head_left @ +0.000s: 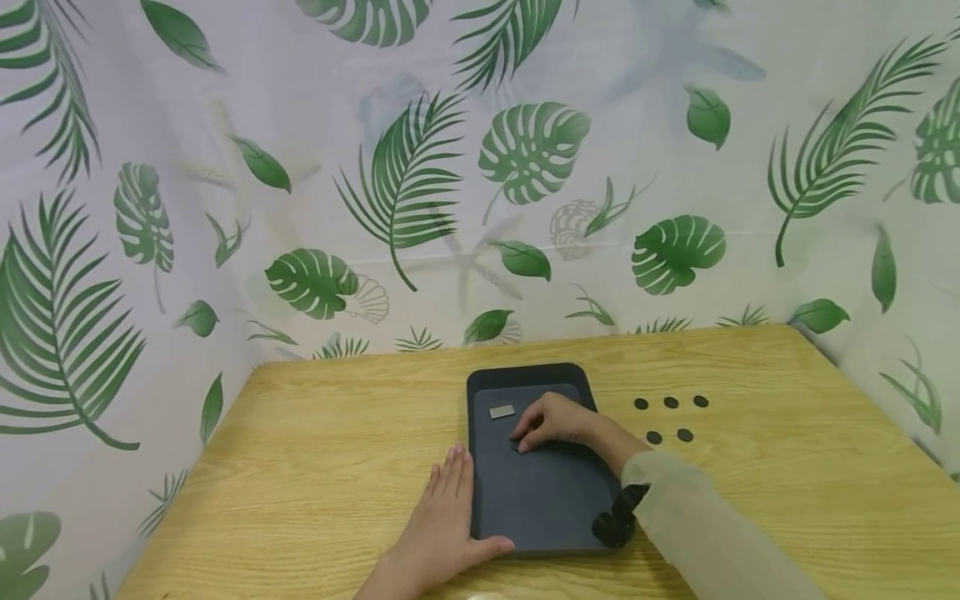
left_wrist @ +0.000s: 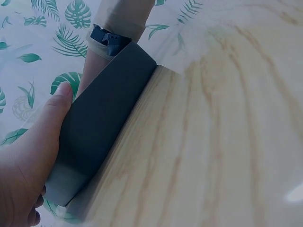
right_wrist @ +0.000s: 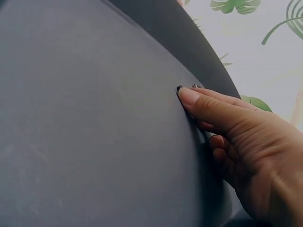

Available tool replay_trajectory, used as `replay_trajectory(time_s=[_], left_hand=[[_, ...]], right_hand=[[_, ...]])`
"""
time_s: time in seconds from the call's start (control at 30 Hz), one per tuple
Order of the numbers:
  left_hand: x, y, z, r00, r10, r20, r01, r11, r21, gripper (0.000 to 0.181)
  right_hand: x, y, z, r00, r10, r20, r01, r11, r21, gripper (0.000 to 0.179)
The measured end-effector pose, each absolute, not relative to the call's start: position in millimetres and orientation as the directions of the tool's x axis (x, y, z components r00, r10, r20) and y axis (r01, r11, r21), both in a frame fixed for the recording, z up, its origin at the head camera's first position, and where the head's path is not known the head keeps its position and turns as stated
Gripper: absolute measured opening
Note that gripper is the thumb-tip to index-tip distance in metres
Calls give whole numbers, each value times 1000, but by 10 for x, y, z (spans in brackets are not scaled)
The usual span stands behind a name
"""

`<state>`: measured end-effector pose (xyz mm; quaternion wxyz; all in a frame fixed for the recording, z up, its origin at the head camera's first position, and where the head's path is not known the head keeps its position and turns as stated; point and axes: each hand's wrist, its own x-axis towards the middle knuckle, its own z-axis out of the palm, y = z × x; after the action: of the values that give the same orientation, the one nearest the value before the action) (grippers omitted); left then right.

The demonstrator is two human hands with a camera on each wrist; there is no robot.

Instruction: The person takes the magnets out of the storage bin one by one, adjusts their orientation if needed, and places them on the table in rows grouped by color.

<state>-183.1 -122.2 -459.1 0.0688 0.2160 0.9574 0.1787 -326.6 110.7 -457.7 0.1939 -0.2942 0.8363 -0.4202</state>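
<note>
A dark grey rectangular tray [head_left: 546, 500] stands on the wooden table. Inside it, my right hand [head_left: 553, 418] pinches a small black disc [head_left: 514, 446] between thumb and fingertips, low over the tray floor. The right wrist view shows the disc [right_wrist: 179, 89] as a thin dark edge at the thumb tip. Just beyond those fingers a small silvery rectangular plate [head_left: 502, 412] lies in the tray. Along the tray's left side rests my left hand [head_left: 442, 521], its fingers straight and its thumb at the near edge. In the left wrist view its thumb lies against the tray wall [left_wrist: 102, 127].
Several black discs [head_left: 671, 402] lie on the table [head_left: 780, 467] to the right of the tray, in two loose rows. A black wrist device [head_left: 617, 525] on my right arm hangs over the tray's near right corner. Leaf-patterned cloth [head_left: 450, 208] encloses the table's back and sides.
</note>
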Motion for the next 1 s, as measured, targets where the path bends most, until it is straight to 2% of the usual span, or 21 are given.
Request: replay_trajectory(time_s=[0.47, 0.73, 1.0], left_hand=[[-1825, -1217, -4591, -897, 437, -68, 381, 841, 383, 113], [-1834, -1219, -4602, -897, 441, -45, 396, 843, 363, 112], [-1832, -1221, -4619, -895, 444, -41, 401, 843, 360, 112]], right_hand=[[-3255, 1120, -4619, -777, -626, -65, -341, 506, -792, 15], [-3255, 1150, -4604, -768, -640, -27, -356, 461, -813, 16], [-3256, 1127, -4618, -800, -600, -23, -354, 501, -790, 14]])
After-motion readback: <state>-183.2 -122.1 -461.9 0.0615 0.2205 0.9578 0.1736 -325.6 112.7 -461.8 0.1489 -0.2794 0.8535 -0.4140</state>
